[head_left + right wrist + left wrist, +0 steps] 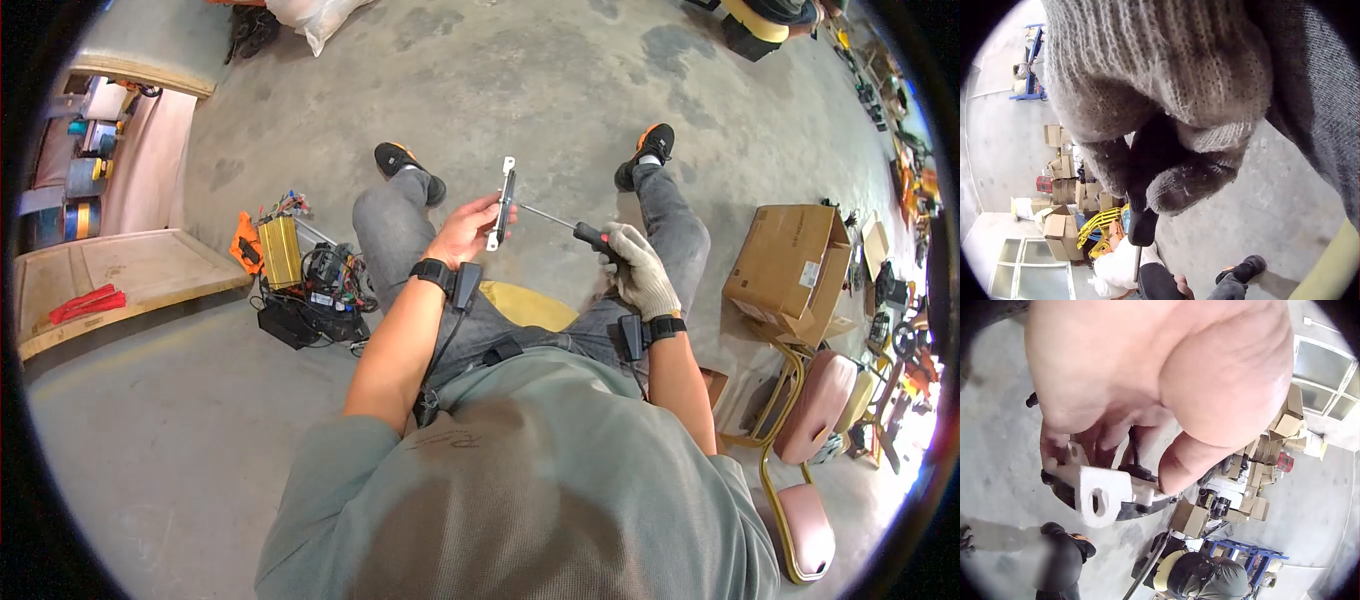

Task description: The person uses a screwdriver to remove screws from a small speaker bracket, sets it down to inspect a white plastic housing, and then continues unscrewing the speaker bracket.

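Note:
My bare left hand [466, 231] holds up a long, narrow black part with white end tabs [505, 206], pinched between thumb and fingers. In the left wrist view, one white tab [1104, 494] with an oblong slot faces the camera below the thumb. My right hand [640, 272], in a knitted glove, grips a screwdriver [590, 236] by its black handle. Its thin metal shaft points left, with the tip close beside the black part. In the right wrist view, gloved fingers wrap the screwdriver handle [1142, 222], and the dark part [1159, 282] shows beyond the shaft.
Left of my legs lie a gold metal box [280, 252] and a tangle of wired electronics [335, 280]. Red gloves [88, 304] lie on a wooden board [150, 270]. To the right stand a cardboard box [780, 262] and a pink-padded chair [815, 410]. Another person [1225, 578] is nearby.

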Demonstrator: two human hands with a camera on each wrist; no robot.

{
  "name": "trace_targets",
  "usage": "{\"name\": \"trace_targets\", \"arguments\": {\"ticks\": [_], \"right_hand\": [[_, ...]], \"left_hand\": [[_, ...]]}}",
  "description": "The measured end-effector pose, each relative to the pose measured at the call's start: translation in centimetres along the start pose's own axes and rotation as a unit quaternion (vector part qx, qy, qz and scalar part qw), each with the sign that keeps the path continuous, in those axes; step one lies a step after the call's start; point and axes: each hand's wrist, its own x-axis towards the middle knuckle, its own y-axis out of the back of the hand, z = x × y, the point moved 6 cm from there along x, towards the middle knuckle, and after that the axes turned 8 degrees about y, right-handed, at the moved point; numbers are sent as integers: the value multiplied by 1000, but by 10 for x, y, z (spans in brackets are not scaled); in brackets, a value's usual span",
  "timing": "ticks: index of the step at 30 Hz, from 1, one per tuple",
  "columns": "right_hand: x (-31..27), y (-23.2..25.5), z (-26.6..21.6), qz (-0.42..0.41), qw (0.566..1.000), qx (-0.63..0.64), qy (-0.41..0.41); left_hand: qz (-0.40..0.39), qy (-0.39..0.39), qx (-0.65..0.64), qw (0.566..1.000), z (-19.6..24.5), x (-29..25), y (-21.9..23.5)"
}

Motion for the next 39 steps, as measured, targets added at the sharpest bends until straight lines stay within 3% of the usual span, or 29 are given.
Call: {"name": "trace_targets", "arguments": {"ticks": [39], "right_hand": [[-2, -2, 2, -10, 1000, -8, -27]], "left_hand": [[-57, -1, 45, 997, -6, 4, -3]]}}
